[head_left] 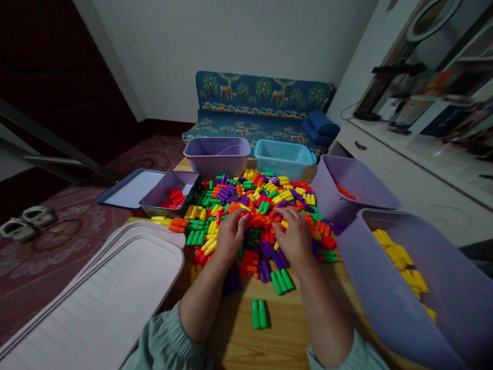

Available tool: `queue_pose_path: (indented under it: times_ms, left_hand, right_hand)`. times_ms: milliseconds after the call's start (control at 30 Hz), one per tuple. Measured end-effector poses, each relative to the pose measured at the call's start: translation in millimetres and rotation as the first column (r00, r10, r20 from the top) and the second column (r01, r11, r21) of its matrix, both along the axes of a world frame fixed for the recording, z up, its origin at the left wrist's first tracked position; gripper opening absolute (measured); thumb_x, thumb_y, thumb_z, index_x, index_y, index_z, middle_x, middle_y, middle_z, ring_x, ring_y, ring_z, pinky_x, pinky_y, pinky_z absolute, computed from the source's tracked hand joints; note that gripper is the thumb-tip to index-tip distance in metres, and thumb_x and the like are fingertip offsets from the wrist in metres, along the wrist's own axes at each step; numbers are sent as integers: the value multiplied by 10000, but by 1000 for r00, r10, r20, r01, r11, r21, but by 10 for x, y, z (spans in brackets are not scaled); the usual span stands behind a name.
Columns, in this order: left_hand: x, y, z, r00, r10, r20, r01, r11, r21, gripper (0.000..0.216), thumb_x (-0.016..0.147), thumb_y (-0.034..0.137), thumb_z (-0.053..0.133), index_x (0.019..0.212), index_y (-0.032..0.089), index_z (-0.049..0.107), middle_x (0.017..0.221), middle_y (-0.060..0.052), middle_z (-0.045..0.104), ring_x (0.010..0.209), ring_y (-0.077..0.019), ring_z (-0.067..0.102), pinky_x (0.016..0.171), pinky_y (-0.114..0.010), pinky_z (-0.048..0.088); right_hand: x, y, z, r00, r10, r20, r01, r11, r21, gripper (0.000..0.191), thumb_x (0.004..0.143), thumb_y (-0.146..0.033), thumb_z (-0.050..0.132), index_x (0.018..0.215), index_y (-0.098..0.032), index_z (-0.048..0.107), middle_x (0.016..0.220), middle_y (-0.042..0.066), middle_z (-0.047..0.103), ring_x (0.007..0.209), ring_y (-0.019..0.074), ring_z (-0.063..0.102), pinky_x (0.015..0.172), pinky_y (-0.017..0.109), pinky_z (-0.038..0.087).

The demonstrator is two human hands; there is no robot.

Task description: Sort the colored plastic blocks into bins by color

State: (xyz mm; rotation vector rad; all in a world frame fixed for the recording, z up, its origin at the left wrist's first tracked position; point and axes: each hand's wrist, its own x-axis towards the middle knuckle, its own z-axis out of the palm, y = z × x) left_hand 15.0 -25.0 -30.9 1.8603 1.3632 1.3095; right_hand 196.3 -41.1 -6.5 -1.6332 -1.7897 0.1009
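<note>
The left hand and right hand lay palm-down, fingers curled into the heap of smooth, round-ended plastic blocks on the wood-grain table; fingertips were buried, so any grip could not be told. A glossy lilac tub was cut off at right

A heap of coloured plastic pegs fills the middle of the wooden table. Bare wood shows only along the near edge, broken by two green pegs. Tall walls close the right: a big lilac plastic tub and a second lilac tub. A lilac basin and a light-blue basin bar the far edge. Left lie a shallow metal tray and a flat white lid, both low.
</note>
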Motion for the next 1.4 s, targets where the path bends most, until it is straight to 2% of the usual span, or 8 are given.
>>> queue_pose_path:
  times_ms: [100, 233, 367, 567, 800, 1033, 1267, 1400]
  left_hand:
    - [-7, 7, -2, 1000, 22, 22, -22, 999, -23, 280, 951, 365, 434, 874, 170, 618, 687, 11, 604, 656, -132, 578, 620, -224, 412]
    - [3, 22, -28, 999, 42, 16, -41, 998, -45, 244, 922, 359, 484, 846, 167, 615, 615, 29, 553, 575, -118, 527, 562, -216, 371]
    - [18, 28, -43, 996, 88, 15, -87, 995, -50, 252, 866, 294, 567, 1065, 154, 629, 686, 14, 618, 589, -123, 564, 575, -221, 403]
    - [13, 42, -75, 998, 15, 53, -18, 999, 48, 581, 855, 199, 580, 1409, 182, 408, 867, -21, 695, 796, -148, 656, 760, -264, 493]
    - [5, 41, -84, 954, -57, -295, 111, 979, 171, 236, 888, 249, 563, 1078, 207, 696, 1041, -81, 705, 990, -220, 611, 893, -378, 478]
    - [35, 11, -94, 871, 15, -491, 71, 985, 155, 581, 742, 90, 556, 1317, 172, 560, 1281, -117, 603, 1213, -283, 485, 1049, -480, 392]
    - [11, 70, -123, 891, 4, -454, 71, 986, 149, 344, 842, 119, 508, 1137, 176, 677, 1000, -104, 684, 1008, -256, 562, 906, -420, 461]
    - [17, 48, -66, 985, 22, -170, -1, 992, 123, 235, 899, 274, 539, 1044, 165, 688, 953, -96, 695, 926, -229, 604, 850, -370, 464]
  right_hand:
    - [113, -28, 83, 999, 20, 26, -17, 993, -120, 326, 783, -175, 633, 1103, -206, 687, 1108, 71, 683, 1043, 243, 610, 951, 393, 477]
    - [153, -71, 104, 984, 135, 120, -105, 967, -230, 565, 724, -105, 671, 1268, -252, 615, 1247, 57, 637, 1135, 248, 569, 989, 399, 447]
    - [60, -87, 57, 959, 192, 209, -139, 960, -244, 660, 745, -71, 625, 1359, -298, 542, 1311, 43, 598, 1161, 259, 529, 996, 412, 428]
    - [-25, -43, -43, 971, 127, 202, -88, 978, -191, 437, 830, -178, 611, 1263, -231, 635, 1129, 84, 674, 1048, 262, 562, 949, 396, 457]
    - [-21, 29, -151, 996, 8, -89, -18, 994, -106, 348, 901, -260, 551, 1218, -141, 633, 1167, 132, 685, 1079, 252, 630, 961, 386, 476]
    - [-74, 42, -187, 978, 91, -186, -109, 990, -89, 404, 765, -147, 657, 1169, -159, 650, 1186, 101, 653, 1100, 230, 620, 1000, 362, 480]
    - [-122, 7, -205, 987, 136, -80, -146, 979, -139, 432, 803, -166, 615, 1233, -210, 626, 1242, 83, 633, 1121, 247, 610, 990, 403, 488]
    - [-159, -4, -149, 979, 146, -145, -148, 989, -5, 469, 789, -187, 653, 1254, -212, 609, 1261, 83, 628, 1181, 252, 567, 1047, 426, 439]
